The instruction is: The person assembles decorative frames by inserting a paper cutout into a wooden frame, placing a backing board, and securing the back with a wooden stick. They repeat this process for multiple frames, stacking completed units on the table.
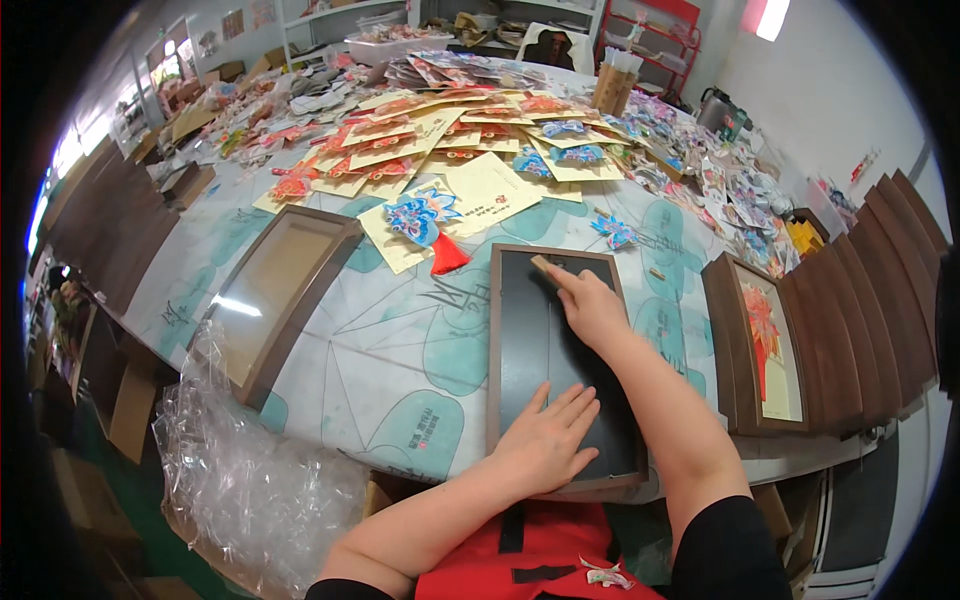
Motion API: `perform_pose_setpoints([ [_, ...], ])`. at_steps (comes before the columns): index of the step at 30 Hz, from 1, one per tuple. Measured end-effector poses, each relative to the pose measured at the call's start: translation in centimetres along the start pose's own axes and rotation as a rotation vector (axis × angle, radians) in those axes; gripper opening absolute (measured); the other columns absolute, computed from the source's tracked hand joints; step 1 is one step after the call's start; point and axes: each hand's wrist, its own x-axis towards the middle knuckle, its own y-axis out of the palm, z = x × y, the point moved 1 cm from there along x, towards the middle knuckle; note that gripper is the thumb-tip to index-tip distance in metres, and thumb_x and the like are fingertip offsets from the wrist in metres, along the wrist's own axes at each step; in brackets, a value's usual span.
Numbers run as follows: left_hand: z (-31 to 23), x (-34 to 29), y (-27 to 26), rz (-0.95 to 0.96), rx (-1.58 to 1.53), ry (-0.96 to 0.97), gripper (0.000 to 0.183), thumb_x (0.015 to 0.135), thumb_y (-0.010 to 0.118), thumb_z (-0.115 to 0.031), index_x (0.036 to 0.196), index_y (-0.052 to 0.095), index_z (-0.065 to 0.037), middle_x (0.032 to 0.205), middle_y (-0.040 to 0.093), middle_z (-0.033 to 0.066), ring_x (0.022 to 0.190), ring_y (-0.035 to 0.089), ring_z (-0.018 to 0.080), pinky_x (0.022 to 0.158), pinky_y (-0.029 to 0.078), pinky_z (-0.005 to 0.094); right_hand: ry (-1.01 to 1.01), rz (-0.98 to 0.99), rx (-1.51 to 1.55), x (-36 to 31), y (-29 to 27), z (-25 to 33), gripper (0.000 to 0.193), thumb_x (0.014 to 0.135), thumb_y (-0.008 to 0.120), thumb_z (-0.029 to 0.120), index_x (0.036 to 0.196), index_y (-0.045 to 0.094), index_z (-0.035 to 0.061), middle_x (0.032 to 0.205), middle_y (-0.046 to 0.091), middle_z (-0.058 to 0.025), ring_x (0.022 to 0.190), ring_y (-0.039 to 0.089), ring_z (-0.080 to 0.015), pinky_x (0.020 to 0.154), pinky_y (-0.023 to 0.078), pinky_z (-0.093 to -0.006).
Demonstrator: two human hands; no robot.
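Note:
A brown picture frame [494, 350] lies before me with its black backing board [525, 340] facing up. My left hand [545, 438] rests flat on the lower part of the board, fingers stretched out and holding nothing. Near the frame's top edge, my right hand [597, 312] is closed on a small tan stick-like piece [546, 267], its tip against the board; its exact kind is unclear. Beyond the frame, a blue flower-shaped ornament [413, 218] with a red tassel [450, 256] lies on a cream card [380, 238].
An empty-looking glazed frame [290, 270] lies at left, above crumpled clear plastic wrap [260, 480]. A row of brown frames [860, 310] stands at right, beside a frame with an orange ornament [762, 330]. Cards with ornaments [440, 140] pile up at the back.

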Motion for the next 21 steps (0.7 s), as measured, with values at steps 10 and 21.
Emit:
perform_pose_setpoints([
  [10, -0.1, 0.0, -0.1, 0.004, -0.007, -0.017, 0.060, 0.084, 0.059, -0.032, 0.131, 0.043, 0.001, 0.138, 0.042, 0.0162, 0.131, 0.035, 0.0288, 0.107, 0.026, 0.0496, -0.083, 0.036, 0.059, -0.9, -0.2, 3.7, 0.028, 0.090, 0.055, 0.024, 0.116, 0.062, 0.0299, 0.078, 0.052, -0.0072, 0.067, 0.058, -0.0277, 0.060, 0.046, -0.0392],
  [21, -0.2, 0.1, -0.3, 0.017, -0.009, -0.043, 0.062, 0.083, 0.060, -0.033, 0.133, 0.042, -0.001, 0.139, 0.041, 0.0147, 0.131, 0.035, 0.0275, 0.107, 0.026, 0.0493, -0.071, 0.028, 0.000, -1.8, 0.0, 3.1, 0.029, 0.089, 0.055, 0.024, 0.116, 0.061, 0.0303, 0.080, 0.054, -0.0092, 0.067, 0.061, -0.0305, 0.058, 0.048, -0.0420],
])
